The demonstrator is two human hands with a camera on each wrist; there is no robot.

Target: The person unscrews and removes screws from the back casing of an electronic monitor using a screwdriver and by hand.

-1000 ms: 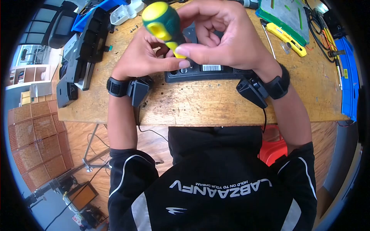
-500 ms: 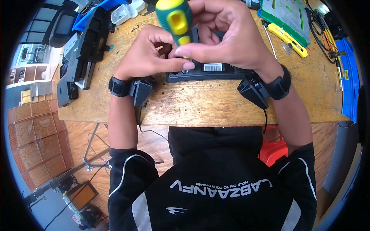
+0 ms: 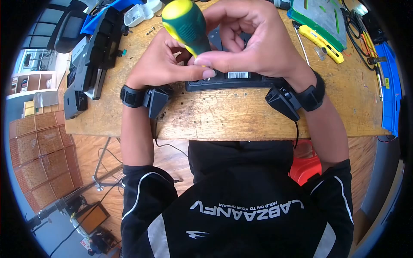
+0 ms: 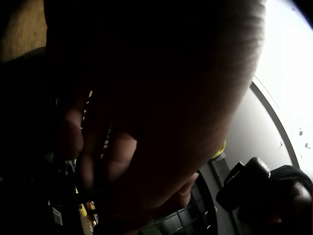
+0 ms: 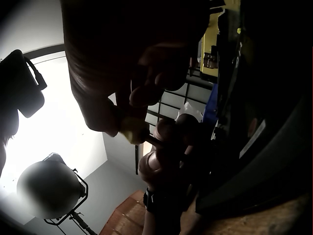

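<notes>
A screwdriver with a green and yellow handle (image 3: 191, 29) stands tilted, its butt leaning up and to the left. My right hand (image 3: 262, 47) pinches the lower neck of the handle between thumb and fingers. Around the metal shaft (image 5: 154, 141) close the fingertips of my left hand (image 3: 157, 64), as the right wrist view shows. Both hands are over a black casing (image 3: 202, 87) with a white barcode label (image 3: 238, 75). The screwdriver's tip is hidden behind the left thumb. In the dark left wrist view, the left fingers are curled.
Several small screws (image 3: 150, 30) lie beside a white tray (image 3: 137, 14) at the back left. Black and grey parts (image 3: 101, 47) stack up at the left. A yellow utility knife (image 3: 320, 43), a green-edged mat (image 3: 318, 21) and a blue bin (image 3: 389, 90) sit to the right.
The screwdriver handle swung rightward and more upright, then tilted back left. It has turned, so its yellow inset no longer faces the head camera. Both hands stay nearly in place.
</notes>
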